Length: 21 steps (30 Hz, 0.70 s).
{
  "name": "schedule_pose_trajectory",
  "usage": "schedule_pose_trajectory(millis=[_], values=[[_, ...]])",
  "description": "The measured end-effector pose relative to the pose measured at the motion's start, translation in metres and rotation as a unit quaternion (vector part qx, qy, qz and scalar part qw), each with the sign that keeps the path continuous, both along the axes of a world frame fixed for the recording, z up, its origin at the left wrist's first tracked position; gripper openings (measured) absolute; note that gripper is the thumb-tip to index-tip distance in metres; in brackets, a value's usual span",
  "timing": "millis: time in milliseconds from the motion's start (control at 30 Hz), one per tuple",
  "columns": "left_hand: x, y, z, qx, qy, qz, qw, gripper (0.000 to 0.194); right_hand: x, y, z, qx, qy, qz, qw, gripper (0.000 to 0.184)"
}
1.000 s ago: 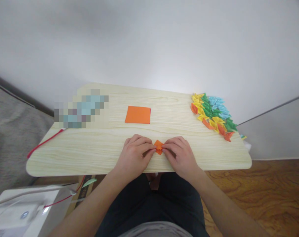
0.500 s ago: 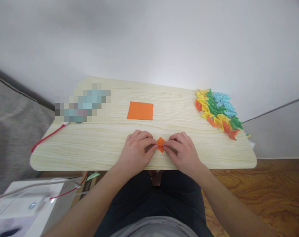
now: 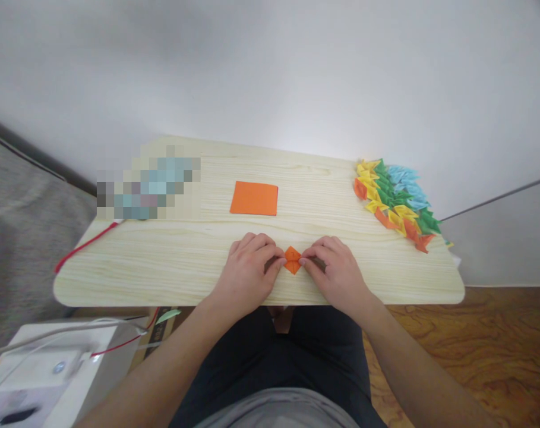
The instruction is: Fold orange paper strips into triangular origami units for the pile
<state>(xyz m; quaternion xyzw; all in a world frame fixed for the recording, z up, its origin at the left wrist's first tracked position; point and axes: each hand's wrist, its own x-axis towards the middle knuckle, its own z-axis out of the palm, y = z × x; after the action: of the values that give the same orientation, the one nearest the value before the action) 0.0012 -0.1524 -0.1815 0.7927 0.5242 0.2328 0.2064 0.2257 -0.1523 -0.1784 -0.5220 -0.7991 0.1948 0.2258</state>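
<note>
A small folded orange paper piece point(image 3: 292, 260) lies on the light wooden table point(image 3: 171, 267) near its front edge. My left hand point(image 3: 248, 267) pinches its left side with curled fingers. My right hand point(image 3: 336, 270) pinches its right side the same way. The two hands face each other with the paper between the fingertips. Further back on the table lies a flat orange paper sheet point(image 3: 254, 198).
A heap of folded paper pieces point(image 3: 397, 199) in yellow, green, blue and orange sits at the table's back right corner. A blurred patch point(image 3: 147, 189) covers something at the back left. A red cord point(image 3: 85, 245) hangs off the left edge toward a white device point(image 3: 51, 374) on the floor.
The orange piece now shows more between my fingertips, which have drawn slightly apart. The camera view has shifted a little, so the table sits higher in the picture.
</note>
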Motion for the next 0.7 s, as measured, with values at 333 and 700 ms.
schedule_pose_trajectory(millis=[333,700], values=[[0.008,0.002,0.004,-0.014,0.056,0.022,0.998,0.013,-0.014,0.021,0.032,-0.074,-0.213,0.033,0.974,0.029],[0.015,0.003,0.003,-0.001,0.082,0.047,0.996,0.017,-0.028,0.023,0.038,-0.070,-0.275,0.030,0.958,0.035]])
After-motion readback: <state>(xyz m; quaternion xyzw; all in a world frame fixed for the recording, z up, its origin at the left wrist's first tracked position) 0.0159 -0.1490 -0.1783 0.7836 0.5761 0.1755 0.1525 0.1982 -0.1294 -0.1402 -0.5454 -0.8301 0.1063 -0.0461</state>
